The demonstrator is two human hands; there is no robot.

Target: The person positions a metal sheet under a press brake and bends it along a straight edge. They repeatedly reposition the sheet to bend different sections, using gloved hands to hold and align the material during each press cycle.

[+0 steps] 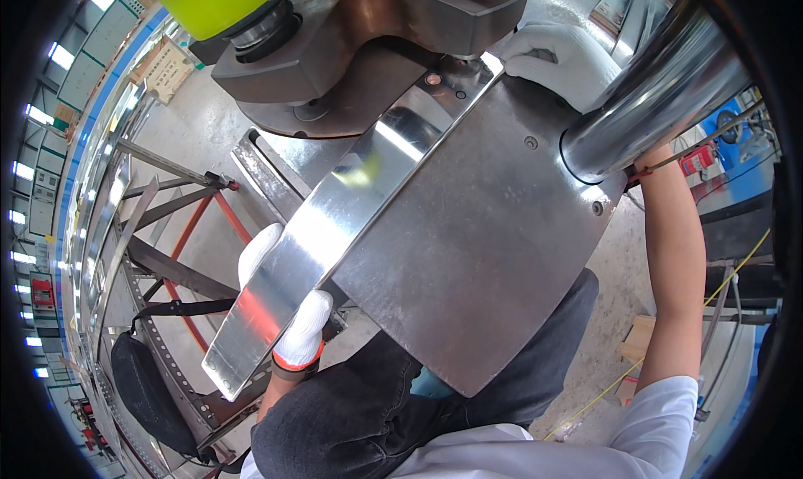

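The workshop had a pale concrete floor [626,307], a wooden crate [163,71] at 10 o'clock and a red fire extinguisher [696,159] near 3 o'clock. At 9 o'clock I recorded a metal frame with red legs [234,218]; a black bag [150,395] hung on it toward 8 o'clock. At 12 o'clock stood a heavy steel machine head [335,61], with a yellow-green cover [222,2] at 11. A polished column [661,81] rose at 2 o'clock from a flat steel plate [477,245], whose near corner reached over the seated person's lap, between 5 and 6 o'clock.

The item under handling, a shiny metal strip [330,228], ran beside the plate's long edge, from 1 o'clock down to between 7 and 8. I could not tell whether the plate bore any of its weight. Near its upper end I noted a copper-coloured round spot.

I found my left hand [305,328], white-gloved, at 8 o'clock, its fingers closed around the strip, the thumb along the near edge. My right hand [565,61], likewise gloved, was between 1 and 2 o'clock. Its fingers were curled at the strip's far end; I could not tell whether they gripped it.
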